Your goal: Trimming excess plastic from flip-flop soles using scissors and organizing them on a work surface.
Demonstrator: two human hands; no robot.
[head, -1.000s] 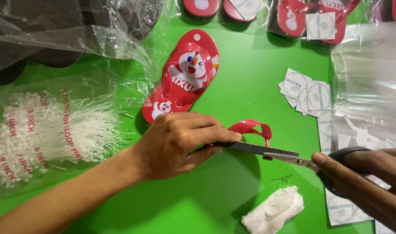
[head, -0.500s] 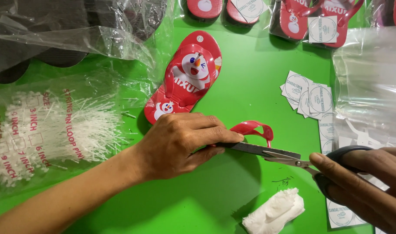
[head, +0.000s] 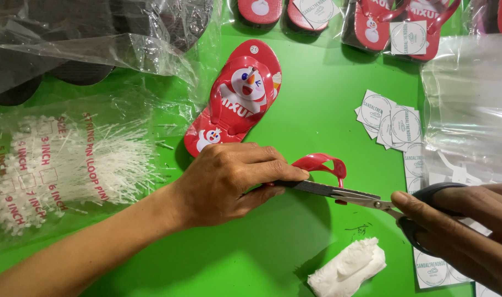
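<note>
Head view, going from the left: a crinkled clear plastic bag (head: 58,165) lies on the smooth green table (head: 317,82), stuffed with thin white plastic pins that bristle like fine straw. Above it, another glossy clear bag (head: 69,44) covers dark, matte foam soles. Near the middle, a small red sandal (head: 237,104) with a shiny strap and a printed snowman lies flat, toe pointing up and slightly right.

Just below it, the left hand (head: 234,184) rests palm down with fingers curled, pressing on something mostly hidden beneath it; a curved, glossy red strap (head: 320,164) arches out just past its fingertips. Metal scissors (head: 344,193), slim and silvery with dark handles, point left, the blade tips reaching under the left fingers beside the strap. The right hand (head: 460,225) grips the handles, fingers wrapped through and around them; the blades look nearly closed.

Lower down, a crumpled white cloth (head: 350,267) sits soft and lumpy. Further right, square white paper tags (head: 391,124) with round stamps lie scattered, partly under a wrinkled clear sheet (head: 471,104).
</note>
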